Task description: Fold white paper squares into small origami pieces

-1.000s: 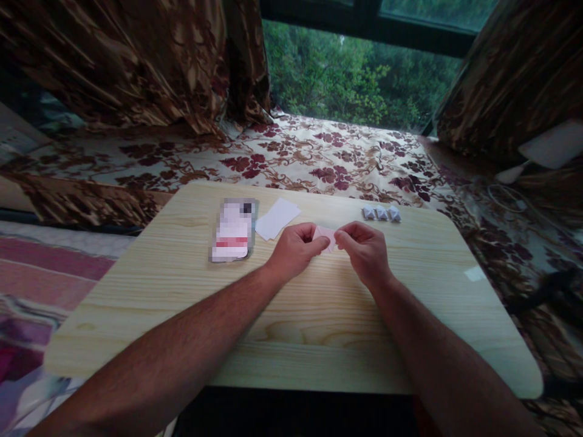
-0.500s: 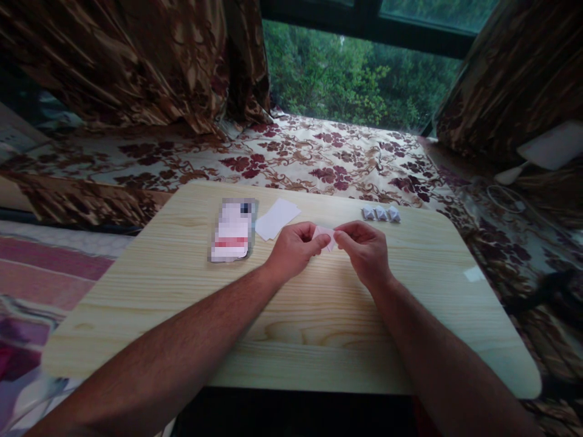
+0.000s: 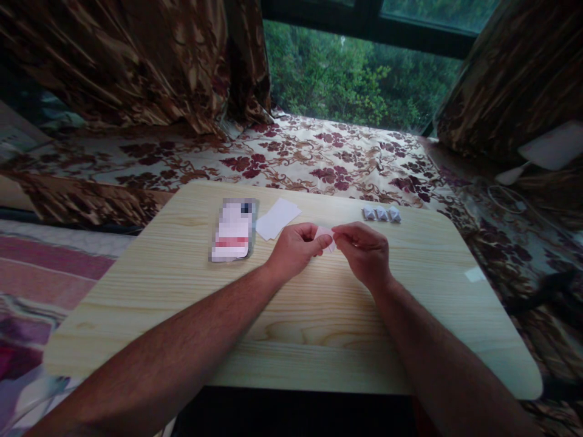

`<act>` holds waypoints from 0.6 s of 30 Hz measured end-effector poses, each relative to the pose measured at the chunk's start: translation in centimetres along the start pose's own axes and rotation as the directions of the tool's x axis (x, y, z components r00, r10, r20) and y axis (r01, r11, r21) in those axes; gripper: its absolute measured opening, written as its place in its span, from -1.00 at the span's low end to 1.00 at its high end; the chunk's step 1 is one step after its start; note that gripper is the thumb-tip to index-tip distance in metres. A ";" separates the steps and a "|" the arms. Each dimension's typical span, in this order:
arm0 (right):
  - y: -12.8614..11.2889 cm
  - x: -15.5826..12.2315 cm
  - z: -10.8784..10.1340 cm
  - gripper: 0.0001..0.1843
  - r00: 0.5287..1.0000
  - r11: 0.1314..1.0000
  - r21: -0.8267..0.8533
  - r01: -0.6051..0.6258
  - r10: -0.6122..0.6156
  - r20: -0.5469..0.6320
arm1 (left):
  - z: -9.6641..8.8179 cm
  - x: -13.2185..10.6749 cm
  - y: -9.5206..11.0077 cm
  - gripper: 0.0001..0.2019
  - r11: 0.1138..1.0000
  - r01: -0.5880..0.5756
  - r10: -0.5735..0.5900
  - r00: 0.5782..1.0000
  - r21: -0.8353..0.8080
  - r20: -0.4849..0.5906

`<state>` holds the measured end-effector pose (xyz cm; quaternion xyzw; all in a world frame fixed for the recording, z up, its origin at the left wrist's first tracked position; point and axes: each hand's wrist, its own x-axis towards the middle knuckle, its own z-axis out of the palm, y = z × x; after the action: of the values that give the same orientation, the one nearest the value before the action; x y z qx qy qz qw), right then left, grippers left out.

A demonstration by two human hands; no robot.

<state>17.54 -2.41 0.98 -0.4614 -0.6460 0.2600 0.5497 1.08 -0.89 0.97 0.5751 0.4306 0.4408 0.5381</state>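
Observation:
Both of my hands pinch one small folded piece of white paper (image 3: 325,235) just above the middle of a light wooden table (image 3: 291,315). My left hand (image 3: 295,249) holds its left side with curled fingers. My right hand (image 3: 363,250) grips the right side, its fingertips pressed on the paper's upper edge. Most of the paper is hidden between the fingers.
A blurred packet (image 3: 232,230) and a stack of white paper slips (image 3: 277,218) lie left of my hands. Three small folded paper pieces (image 3: 381,213) sit in a row at the far right. A flowered cloth (image 3: 296,155), curtains and a window lie beyond the table.
My right hand's fingertips have shifted slightly left and up over the paper, covering more of it. My left hand has barely moved.

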 end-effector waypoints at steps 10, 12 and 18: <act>-0.2 0.1 -0.3 -0.85 0.992 0.983 -0.138 0.122 -0.118 0.034 | 0.1 -0.1 0.3 -0.71 1.000 0.009 -0.009 1.000 0.017 -0.005; -0.2 0.1 -0.3 -0.85 0.992 0.981 -0.152 0.124 -0.120 0.038 | 0.1 -0.2 0.3 -0.70 1.000 0.008 -0.007 1.000 0.027 -0.009; -0.4 0.1 -0.4 -0.86 0.992 0.979 -0.158 0.125 -0.118 0.052 | 0.1 -0.1 0.1 -0.69 0.999 -0.004 0.005 1.000 0.036 -0.015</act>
<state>17.78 -2.58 1.43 -0.4583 -0.7035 0.1827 0.5116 1.17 -1.00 1.04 0.5822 0.4413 0.4386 0.5234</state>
